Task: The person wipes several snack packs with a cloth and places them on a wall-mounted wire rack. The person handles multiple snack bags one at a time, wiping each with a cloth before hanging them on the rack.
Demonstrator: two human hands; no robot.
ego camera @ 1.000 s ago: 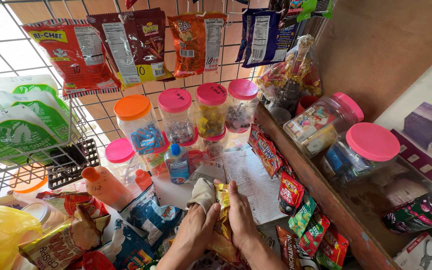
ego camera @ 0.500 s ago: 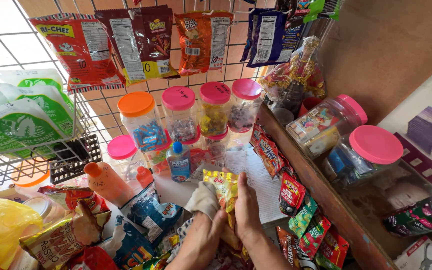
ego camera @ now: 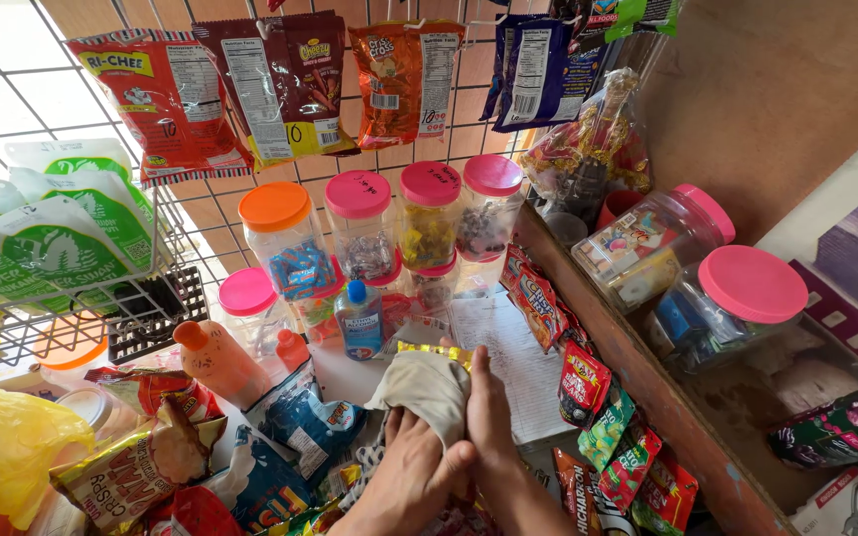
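Note:
My left hand [ego camera: 412, 470] presses a beige cloth [ego camera: 426, 385] flat against a yellow snack packet [ego camera: 439, 351], of which only the top edge shows above the cloth. My right hand [ego camera: 490, 415] holds the packet from the right side, fingers upright along it. Both hands sit low in the middle of the view, over a counter crowded with snack packs.
Clear jars with pink and orange lids [ego camera: 429, 216] stand behind. A small blue-capped bottle [ego camera: 358, 320] and an orange bottle [ego camera: 214, 359] are close by. Snack bags hang on a wire grid [ego camera: 280, 84]. A lined notebook [ego camera: 514, 359] lies right; a wooden ledge [ego camera: 647, 387] holds two big jars.
The cloth moved up and across the yellow packet, now covering nearly all of it. Earlier the packet's face showed beside the cloth.

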